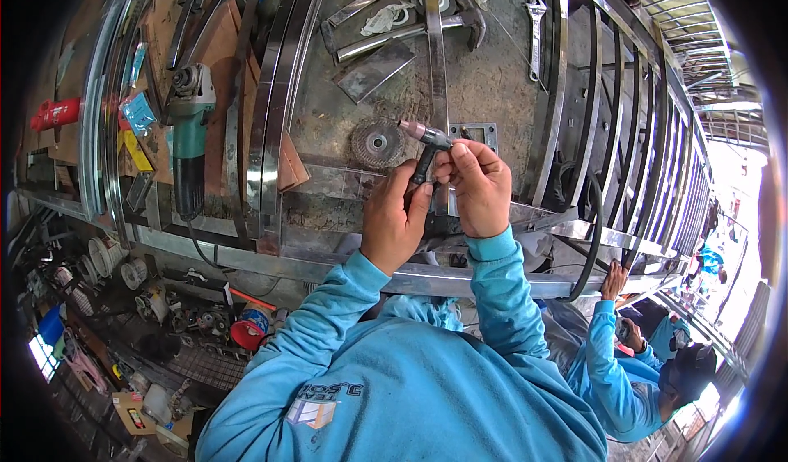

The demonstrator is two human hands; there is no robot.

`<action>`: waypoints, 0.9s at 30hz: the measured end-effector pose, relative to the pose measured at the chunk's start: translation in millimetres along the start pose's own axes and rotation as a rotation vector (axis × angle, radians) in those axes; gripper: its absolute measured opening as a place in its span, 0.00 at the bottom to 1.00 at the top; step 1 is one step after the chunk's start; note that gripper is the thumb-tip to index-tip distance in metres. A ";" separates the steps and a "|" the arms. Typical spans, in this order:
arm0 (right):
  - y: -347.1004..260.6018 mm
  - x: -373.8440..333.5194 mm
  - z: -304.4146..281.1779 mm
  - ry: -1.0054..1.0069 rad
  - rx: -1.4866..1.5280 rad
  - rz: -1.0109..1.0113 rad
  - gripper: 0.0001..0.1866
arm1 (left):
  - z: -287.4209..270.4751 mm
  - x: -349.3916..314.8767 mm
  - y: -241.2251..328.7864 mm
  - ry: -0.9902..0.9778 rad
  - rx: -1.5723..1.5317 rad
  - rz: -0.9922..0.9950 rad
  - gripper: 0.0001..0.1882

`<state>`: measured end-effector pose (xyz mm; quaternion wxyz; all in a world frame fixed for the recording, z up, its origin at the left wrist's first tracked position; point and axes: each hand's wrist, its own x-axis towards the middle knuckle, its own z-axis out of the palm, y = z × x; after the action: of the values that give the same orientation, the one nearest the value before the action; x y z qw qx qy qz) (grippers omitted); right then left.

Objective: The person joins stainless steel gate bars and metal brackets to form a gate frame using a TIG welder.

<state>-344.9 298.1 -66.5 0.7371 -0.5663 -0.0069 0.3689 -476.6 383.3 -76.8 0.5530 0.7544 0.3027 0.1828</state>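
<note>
Over the metal worktable I hold a TIG welding torch [426,164], its pink nozzle pointing up and left. My left hand [392,224] is closed round the dark handle. At the back of the torch head, my right hand [480,191] pinches with thumb and fingers; the part between them is mostly hidden. Just beyond the torch, a round grey disc [378,143] with a centre hole lies on the table. A small square plate [484,130] with corner holes sits behind my right hand.
Farther back lie a claw hammer [447,24], an adjustable wrench [535,42] and a flat metal piece [375,71]. A green angle grinder [190,134] rests at left among steel tubes [283,76]. Barred steel framework [611,109] stands at right, near a co-worker [616,372] in blue.
</note>
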 end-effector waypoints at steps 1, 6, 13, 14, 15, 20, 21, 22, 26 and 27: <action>-0.5 -0.4 -1.7 0.006 0.004 0.004 0.11 | 1.3 0.7 1.5 -0.001 -0.019 0.000 0.19; 1.3 -1.3 -3.8 0.054 -0.078 -0.005 0.15 | -3.1 -2.6 -7.5 -0.035 -0.179 -0.207 0.17; 15.7 40.5 -119.7 0.243 -1.202 -0.374 0.10 | -15.6 0.8 -53.5 -0.052 -0.554 -0.466 0.15; 21.3 45.2 -119.9 0.183 -1.356 -0.436 0.11 | -17.0 0.4 -55.8 -0.065 -0.580 -0.499 0.15; 24.0 49.8 -119.5 0.122 -1.511 -0.498 0.13 | -17.1 1.6 -52.9 -0.071 -0.591 -0.514 0.15; 12.7 56.3 -124.2 0.044 -1.394 -0.324 0.12 | -8.1 2.7 -37.3 -0.027 -0.511 -0.342 0.16; 3.2 47.6 -109.4 0.026 -1.219 -0.283 0.12 | -10.1 2.8 -38.5 -0.005 -0.472 -0.316 0.15; -12.9 36.5 -90.4 0.004 -1.046 -0.238 0.12 | -13.0 2.3 -38.2 0.020 -0.433 -0.291 0.15; -58.3 -4.5 -40.7 -0.116 -1.041 -0.256 0.11 | -13.8 4.3 -24.4 0.056 -0.338 -0.250 0.15; -61.5 -7.5 -36.9 -0.108 -1.077 -0.318 0.11 | -12.6 4.1 -23.8 0.061 -0.324 -0.242 0.15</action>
<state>-301.6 258.1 -25.0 0.3891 -0.8348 -0.3171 0.2263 -487.3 400.0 -95.5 0.6757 0.6078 0.3744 0.1839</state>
